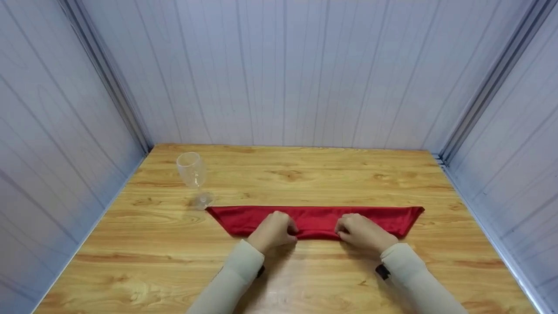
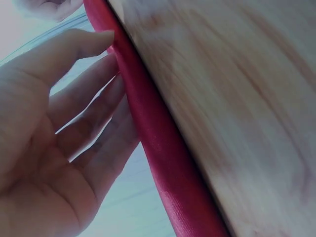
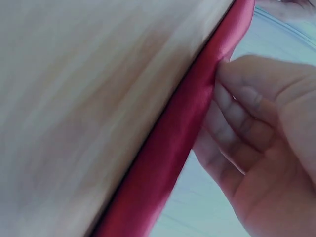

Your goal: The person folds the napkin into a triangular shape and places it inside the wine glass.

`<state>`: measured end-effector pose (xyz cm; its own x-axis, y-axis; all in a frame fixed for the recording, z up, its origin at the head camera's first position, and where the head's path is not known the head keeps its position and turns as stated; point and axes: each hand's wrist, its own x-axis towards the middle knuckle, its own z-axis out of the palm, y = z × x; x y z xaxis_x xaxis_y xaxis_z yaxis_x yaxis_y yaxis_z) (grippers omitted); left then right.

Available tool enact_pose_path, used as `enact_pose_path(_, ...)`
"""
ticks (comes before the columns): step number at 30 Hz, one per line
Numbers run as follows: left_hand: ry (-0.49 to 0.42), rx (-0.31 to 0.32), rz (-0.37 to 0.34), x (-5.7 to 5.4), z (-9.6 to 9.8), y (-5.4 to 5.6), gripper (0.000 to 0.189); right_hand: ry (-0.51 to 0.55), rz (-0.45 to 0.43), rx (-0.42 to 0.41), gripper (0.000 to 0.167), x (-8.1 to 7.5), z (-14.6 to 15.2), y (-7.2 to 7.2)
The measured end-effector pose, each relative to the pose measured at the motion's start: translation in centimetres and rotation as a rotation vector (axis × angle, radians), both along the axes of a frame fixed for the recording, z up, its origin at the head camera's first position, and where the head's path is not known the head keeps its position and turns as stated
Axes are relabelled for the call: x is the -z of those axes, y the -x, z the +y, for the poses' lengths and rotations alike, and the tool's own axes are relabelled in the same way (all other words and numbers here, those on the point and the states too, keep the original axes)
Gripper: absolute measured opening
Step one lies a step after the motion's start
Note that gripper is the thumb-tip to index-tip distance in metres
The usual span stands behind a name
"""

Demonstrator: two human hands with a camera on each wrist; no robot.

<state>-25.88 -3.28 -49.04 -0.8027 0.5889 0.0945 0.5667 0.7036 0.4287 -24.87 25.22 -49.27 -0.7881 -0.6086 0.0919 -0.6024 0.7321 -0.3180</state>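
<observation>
A red satiny cloth [image 1: 316, 224] lies on the wooden table as a long folded band, its far edge wider than its near one and its ends slanted. With fingers curled over the band, my left hand [image 1: 273, 231] pinches the near fold left of centre. My right hand [image 1: 364, 232] pinches the same fold right of centre. In the left wrist view, the thumb and fingertips of the left hand [image 2: 64, 128] meet the rolled edge of the cloth [image 2: 158, 148]. From the right wrist, the right hand [image 3: 266, 118] shows its thumb and fingertips on the cloth [image 3: 163, 143].
A clear stemmed glass [image 1: 192, 174] stands upright at the left, its foot close to the cloth's far left corner. Pale panel walls [image 1: 283, 74] enclose the wooden table [image 1: 283, 174] at the back and both sides.
</observation>
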Motion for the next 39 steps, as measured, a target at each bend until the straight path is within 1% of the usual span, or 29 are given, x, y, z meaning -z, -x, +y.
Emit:
enact_pose_path(3, 0.009, 0.007, 0.005, 0.1, 0.0, 0.0, 0.015, -0.003, -0.052, 0.002, 0.008, -0.1, 0.4, -0.2)
enact_pose_path(7, 0.010, 0.005, 0.004, 0.1, 0.0, 0.1, 0.017, 0.004, -0.142, 0.036, 0.012, -0.3, 0.6, -0.5)
enact_pose_path(9, 0.007, 0.001, -0.009, 0.1, 0.0, 0.0, 0.017, 0.003, -0.155, 0.046, 0.015, -0.3, 0.7, -0.7)
enact_pose_path(14, -0.012, 0.011, -0.055, 0.0, -0.1, -0.2, 0.019, 0.005, -0.120, 0.012, 0.013, -0.2, 0.6, -1.0)
enact_pose_path(18, -0.019, 0.021, -0.086, 0.1, -0.3, -0.5, 0.020, -0.002, -0.130, -0.011, 0.012, -0.2, 0.6, -1.1)
enact_pose_path(23, -0.001, 0.026, -0.067, 0.2, -0.4, -0.7, 0.014, -0.005, -0.138, -0.028, 0.012, -0.2, 0.7, -1.2)
enact_pose_path(26, 0.012, 0.023, -0.047, 0.2, -0.4, -0.7, 0.008, -0.001, -0.138, -0.021, 0.011, -0.3, 0.7, -1.2)
enact_pose_path(29, 0.009, 0.024, -0.035, 0.2, -0.4, -0.7, 0.004, 0.001, -0.128, -0.011, 0.009, -0.2, 0.7, -1.2)
enact_pose_path(31, 0.000, 0.030, -0.037, 0.2, -0.5, -0.7, 0.005, 0.002, -0.117, -0.010, 0.007, -0.2, 0.7, -1.2)
enact_pose_path(36, -0.039, 0.049, -0.058, 0.3, -0.8, -0.4, 0.010, 0.009, -0.090, -0.015, 0.008, 0.1, 0.8, -1.1)
enact_pose_path(39, -0.058, 0.024, -0.102, 0.3, -0.9, -0.2, 0.008, 0.014, -0.081, -0.018, 0.009, 0.1, 0.9, -1.2)
